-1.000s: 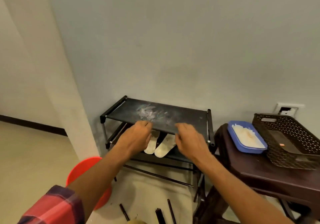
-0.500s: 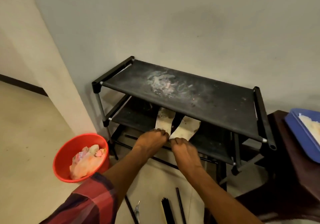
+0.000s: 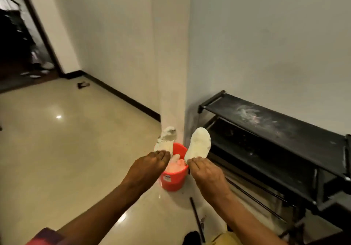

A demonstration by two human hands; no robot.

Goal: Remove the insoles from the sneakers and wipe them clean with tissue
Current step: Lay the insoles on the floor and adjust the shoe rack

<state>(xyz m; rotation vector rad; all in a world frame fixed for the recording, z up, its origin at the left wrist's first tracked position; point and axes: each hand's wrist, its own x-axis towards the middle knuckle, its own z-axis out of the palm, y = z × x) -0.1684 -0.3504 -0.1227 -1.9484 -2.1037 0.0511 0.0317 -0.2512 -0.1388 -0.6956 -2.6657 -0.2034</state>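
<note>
While above bucket rim, insoles apart.

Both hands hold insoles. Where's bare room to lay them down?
An insole fits on open floor left of the bucket, out to the baseboard, or on the rack top, right of its white smear. Crowded: loose rods on the floor right of the bucket; tissue fills the bucket.

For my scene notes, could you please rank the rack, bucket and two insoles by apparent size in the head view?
1. Rack.
2. Bucket, partly hidden.
3. The left insole and right insole look alike; no ranking between them.
</note>
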